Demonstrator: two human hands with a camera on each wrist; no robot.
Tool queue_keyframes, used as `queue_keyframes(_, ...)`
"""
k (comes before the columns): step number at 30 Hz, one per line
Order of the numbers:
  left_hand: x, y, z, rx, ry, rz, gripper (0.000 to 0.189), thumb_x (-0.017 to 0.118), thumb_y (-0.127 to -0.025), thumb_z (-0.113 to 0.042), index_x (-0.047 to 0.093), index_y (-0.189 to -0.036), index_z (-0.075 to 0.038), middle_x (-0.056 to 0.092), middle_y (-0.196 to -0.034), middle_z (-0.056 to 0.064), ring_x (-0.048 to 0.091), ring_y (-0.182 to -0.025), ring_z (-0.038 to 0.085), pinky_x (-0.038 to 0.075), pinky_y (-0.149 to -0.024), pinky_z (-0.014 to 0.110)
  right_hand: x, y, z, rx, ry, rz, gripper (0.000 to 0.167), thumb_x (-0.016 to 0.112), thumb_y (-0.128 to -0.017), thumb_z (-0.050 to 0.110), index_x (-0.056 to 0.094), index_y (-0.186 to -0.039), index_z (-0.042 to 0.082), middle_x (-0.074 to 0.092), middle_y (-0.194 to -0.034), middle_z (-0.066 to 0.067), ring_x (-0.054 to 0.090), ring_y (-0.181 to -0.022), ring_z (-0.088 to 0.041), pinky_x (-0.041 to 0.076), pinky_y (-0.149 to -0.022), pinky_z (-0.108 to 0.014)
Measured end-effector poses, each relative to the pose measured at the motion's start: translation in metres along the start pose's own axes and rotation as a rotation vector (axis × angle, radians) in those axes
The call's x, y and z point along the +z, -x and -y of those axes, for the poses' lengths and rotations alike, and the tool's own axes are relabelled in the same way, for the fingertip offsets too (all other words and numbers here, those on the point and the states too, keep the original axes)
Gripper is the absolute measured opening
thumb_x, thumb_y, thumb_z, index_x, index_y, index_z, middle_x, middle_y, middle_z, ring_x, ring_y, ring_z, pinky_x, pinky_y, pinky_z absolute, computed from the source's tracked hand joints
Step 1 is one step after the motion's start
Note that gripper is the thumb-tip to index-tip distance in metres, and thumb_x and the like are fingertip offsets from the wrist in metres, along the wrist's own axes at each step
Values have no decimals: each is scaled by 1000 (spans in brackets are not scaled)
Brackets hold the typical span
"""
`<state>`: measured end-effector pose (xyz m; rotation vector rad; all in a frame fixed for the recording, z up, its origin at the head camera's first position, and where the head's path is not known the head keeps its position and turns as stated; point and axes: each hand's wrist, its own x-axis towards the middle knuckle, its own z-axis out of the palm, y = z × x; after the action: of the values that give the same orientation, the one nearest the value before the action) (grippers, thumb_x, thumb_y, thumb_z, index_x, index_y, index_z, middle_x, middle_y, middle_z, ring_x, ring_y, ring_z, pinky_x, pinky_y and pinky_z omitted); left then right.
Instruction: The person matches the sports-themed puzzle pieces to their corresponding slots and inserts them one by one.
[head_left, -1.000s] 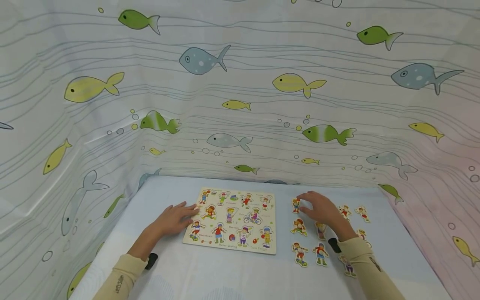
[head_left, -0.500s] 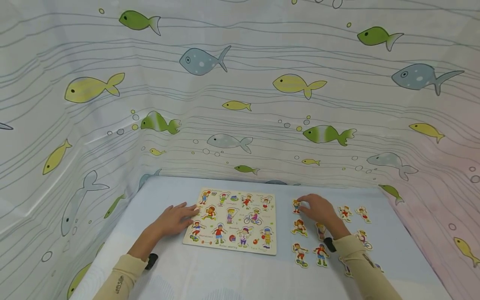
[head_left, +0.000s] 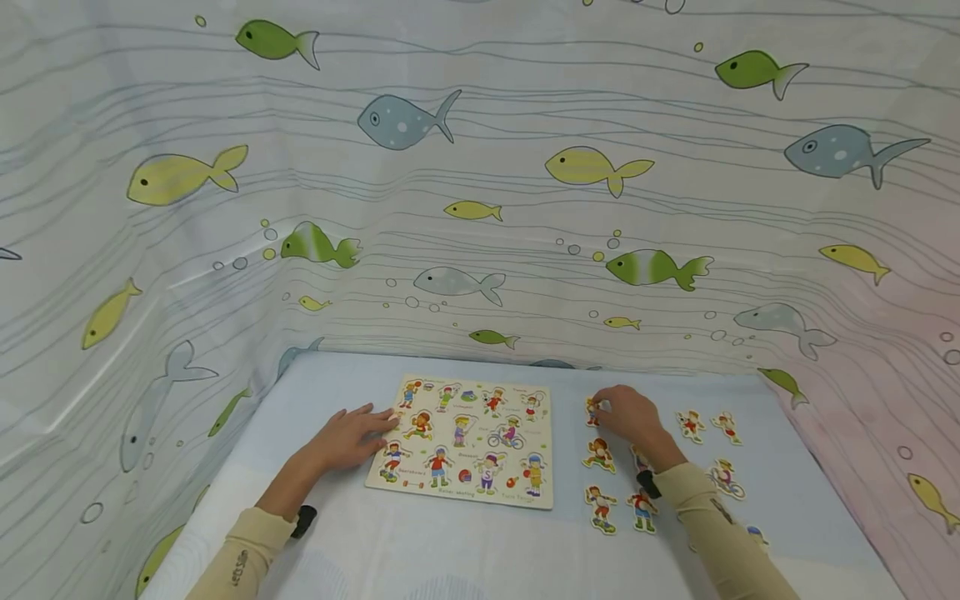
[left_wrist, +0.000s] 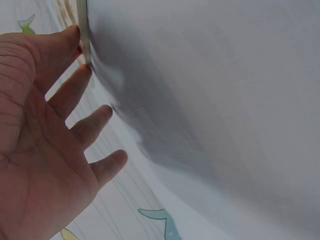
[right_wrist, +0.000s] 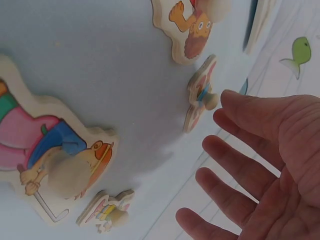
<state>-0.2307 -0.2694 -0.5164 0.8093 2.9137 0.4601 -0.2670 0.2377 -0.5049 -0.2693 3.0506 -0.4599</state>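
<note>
My left hand (head_left: 356,437) lies flat at the left edge of a wooden peg puzzle board (head_left: 438,435), printed with sports figures. In the left wrist view the fingers of the left hand (left_wrist: 55,120) are spread, with the nearest fingertips touching the board's edge (left_wrist: 83,35). Right of the board, my right hand (head_left: 628,414) reaches down to a small puzzle piece (head_left: 592,411) at the top left of the loose ones. In the right wrist view, the right hand's (right_wrist: 250,160) thumb and forefinger are right at the round knob of that piece (right_wrist: 197,97), its other fingers extended.
Several knobbed puzzle pieces lie in rows on the right of the table, among them a runner (head_left: 598,456), a skateboarder (head_left: 600,509) and a cyclist (head_left: 725,480). My right sleeve (head_left: 720,525) covers some. A fish-printed cloth (head_left: 525,250) hangs behind the table.
My right hand has shifted slightly and its fingertips have drawn in toward the piece's knob. The right forearm has swung left, uncovering the cyclist. The left hand stays put.
</note>
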Motion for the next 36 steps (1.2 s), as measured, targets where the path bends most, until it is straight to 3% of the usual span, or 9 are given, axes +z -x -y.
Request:
queue_keyframes(8, -1, 1, 0, -4, -14, -9, 44, 64, -96, -22, 60, -137, -11, 52, -144, 11, 40, -133, 50, 25, -98, 77, 7, -5, 0, 28, 0, 7, 17, 73, -89, 21, 76, -102, 11, 68, -112, -13, 60, -87, -23, 54, -65, -41)
queue_keyframes(22, 3, -2, 1, -25, -5, 8, 44, 64, -96, -24, 60, -137, -12, 51, -145, 10, 38, -134, 49, 24, -99, 77, 6, -9, 6, 29, 82, 6, 11, 75, -88, 17, 76, -96, 10, 69, -103, -10, 61, -91, -25, 54, -70, -42)
queue_keyframes(36, 0, -1, -2, -24, -5, 4, 44, 65, -95, -22, 60, -137, -11, 51, -144, 11, 39, -134, 49, 24, -99, 77, 11, -12, 3, -31, 121, -33, 11, 78, -86, 17, 76, -93, 9, 69, -91, -4, 61, -86, -23, 54, -72, -42)
